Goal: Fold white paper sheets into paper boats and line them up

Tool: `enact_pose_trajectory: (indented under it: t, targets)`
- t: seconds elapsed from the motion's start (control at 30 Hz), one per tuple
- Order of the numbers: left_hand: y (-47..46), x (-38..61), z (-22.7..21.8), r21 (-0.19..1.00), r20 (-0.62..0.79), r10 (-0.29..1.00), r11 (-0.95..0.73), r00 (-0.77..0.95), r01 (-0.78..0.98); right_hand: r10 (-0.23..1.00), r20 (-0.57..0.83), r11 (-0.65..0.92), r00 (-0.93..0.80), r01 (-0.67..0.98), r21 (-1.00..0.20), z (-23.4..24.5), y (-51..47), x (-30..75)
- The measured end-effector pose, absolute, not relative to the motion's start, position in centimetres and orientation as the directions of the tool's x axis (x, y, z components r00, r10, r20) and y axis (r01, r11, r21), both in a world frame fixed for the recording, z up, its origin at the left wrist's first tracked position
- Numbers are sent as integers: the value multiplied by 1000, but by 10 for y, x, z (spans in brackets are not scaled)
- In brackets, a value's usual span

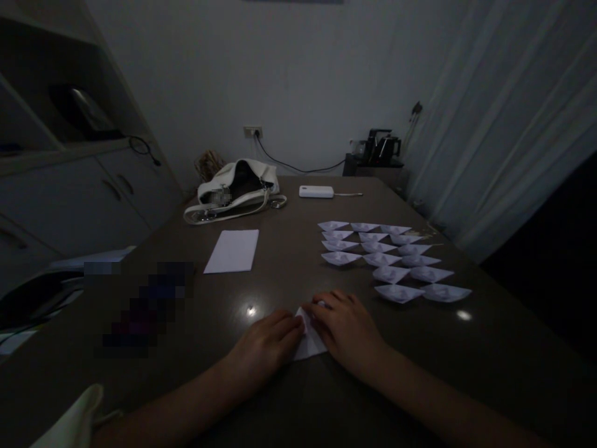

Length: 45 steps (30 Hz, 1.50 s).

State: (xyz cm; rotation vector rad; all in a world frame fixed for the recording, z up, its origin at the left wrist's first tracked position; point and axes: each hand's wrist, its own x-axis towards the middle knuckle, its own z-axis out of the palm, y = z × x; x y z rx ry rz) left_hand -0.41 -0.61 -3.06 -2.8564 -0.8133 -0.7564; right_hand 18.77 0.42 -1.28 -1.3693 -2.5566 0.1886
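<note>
A small piece of white folded paper (pixel 311 345) lies on the dark table in front of me, its upper end narrowing to a point. My left hand (pixel 270 339) is closed at its left edge, thumb and fingers pinching the paper near the tip. From the other side my right hand (pixel 345 326) grips the upper right part, its curled fingers covering some of the sheet. Several white paper boats (pixel 398 293) stand in rows on the right, beyond my right hand. A stack of white paper (pixel 232 251) lies flat to the far left of my hands.
A cream handbag (pixel 237 186) sits at the back left of the table (pixel 289 249). Near the far edge lies a white power bank (pixel 316 191) with a short cable. A blurred dark patch covers something at left. A black kettle (pixel 388 148) stands beyond the table.
</note>
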Motion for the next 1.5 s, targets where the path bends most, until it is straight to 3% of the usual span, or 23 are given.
enact_pose_trajectory:
  t: [0.3,0.43,0.53,0.67,1.07,1.33,1.5]
  targets:
    - [-4,-4,-26,30,409,467,-866,784,500,878,194,477,-437,836,-272,-19,8,192]
    - [-4,-6,-29,71,461,475,-862,750,502,896,188,444,-403,827,-345,-20,11,192]
    - [-5,-6,-33,97,517,516,-828,683,552,860,224,510,-458,786,-349,-21,10,191]
    - [-5,-5,-35,105,478,569,-793,669,600,791,216,610,-572,718,-335,-20,7,189]
    - [-5,-6,-31,27,471,448,-868,760,496,806,190,587,-561,716,-378,-18,7,189]
    - [-5,-3,-26,-6,436,419,-884,796,468,791,122,610,-600,757,-234,-12,3,184]
    - [-6,-1,-25,-22,456,387,-895,801,445,789,115,613,-604,762,-209,-11,2,182]
